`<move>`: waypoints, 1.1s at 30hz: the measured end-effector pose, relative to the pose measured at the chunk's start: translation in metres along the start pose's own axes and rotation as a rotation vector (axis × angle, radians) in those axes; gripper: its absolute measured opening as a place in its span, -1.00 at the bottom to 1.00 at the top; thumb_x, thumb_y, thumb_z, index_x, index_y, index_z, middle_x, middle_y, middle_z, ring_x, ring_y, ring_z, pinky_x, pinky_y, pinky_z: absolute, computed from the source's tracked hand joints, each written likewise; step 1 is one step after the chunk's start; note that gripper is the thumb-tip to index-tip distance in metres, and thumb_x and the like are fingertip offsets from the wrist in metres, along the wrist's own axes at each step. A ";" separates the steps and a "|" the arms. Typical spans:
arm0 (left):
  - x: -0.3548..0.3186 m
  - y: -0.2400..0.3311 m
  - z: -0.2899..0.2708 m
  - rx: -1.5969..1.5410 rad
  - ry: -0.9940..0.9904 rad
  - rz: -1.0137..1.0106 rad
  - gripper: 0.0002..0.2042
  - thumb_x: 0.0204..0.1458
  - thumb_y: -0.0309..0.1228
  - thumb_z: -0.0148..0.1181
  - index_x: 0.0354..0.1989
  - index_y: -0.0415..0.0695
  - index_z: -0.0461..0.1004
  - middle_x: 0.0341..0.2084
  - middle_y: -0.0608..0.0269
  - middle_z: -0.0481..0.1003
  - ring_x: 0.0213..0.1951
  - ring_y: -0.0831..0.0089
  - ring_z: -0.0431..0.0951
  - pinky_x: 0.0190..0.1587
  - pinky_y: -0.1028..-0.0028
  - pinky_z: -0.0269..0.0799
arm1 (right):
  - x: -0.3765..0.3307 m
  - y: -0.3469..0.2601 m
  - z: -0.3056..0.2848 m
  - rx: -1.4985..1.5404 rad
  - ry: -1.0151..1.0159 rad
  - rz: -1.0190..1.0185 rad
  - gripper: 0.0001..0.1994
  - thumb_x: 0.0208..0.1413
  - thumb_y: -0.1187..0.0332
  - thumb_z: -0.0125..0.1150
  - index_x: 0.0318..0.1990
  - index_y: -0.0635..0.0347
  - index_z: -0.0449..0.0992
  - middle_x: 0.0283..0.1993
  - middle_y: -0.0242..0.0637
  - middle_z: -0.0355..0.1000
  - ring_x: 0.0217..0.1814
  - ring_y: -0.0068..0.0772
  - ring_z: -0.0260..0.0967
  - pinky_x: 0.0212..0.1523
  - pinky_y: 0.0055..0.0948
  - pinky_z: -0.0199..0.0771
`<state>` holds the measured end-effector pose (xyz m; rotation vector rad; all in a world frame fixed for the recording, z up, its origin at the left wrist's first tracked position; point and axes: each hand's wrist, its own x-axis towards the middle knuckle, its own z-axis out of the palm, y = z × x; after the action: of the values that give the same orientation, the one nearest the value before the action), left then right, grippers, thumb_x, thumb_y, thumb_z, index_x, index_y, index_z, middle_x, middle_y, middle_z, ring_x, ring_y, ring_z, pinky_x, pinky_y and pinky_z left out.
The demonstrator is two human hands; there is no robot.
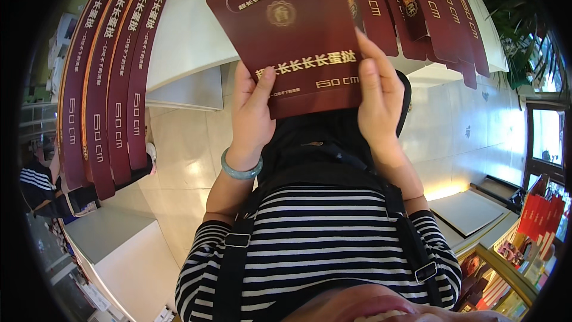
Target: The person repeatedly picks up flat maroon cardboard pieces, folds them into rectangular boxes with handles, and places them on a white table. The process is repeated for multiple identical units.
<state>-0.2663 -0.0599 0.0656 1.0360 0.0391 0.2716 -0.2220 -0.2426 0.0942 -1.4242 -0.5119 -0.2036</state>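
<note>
A dark maroon carton with gold lettering, a round gold emblem and a handle cut-out at its far end is held up in front of me. My left hand grips its left edge near the bottom, thumb on the printed face and fingers behind. On the opposite edge, my right hand holds it the same way, thumb in front. The carton's back and the fingertips behind it are hidden. A pale green bangle circles my left wrist.
Long maroon cartons lie side by side on the left end of the white table. More maroon cartons overlap at the right. A leafy plant stands beyond them. Another person's striped sleeve shows at far left, near a white cabinet.
</note>
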 end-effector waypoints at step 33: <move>0.007 -0.010 -0.033 0.500 -0.127 0.419 -0.56 0.37 -0.45 0.02 0.38 -0.23 0.17 0.22 0.18 0.37 0.20 0.47 0.36 0.29 0.41 0.21 | 0.011 -0.016 -0.022 -0.241 -0.104 0.235 -0.86 0.05 0.54 0.43 -0.24 0.33 0.60 -0.25 -0.40 0.55 -0.19 -0.64 0.43 -0.09 -0.58 0.42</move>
<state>-0.2629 -0.0352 0.0413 1.5566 -0.2381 0.5955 -0.2149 -0.2647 0.1124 -1.7238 -0.4097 -0.0022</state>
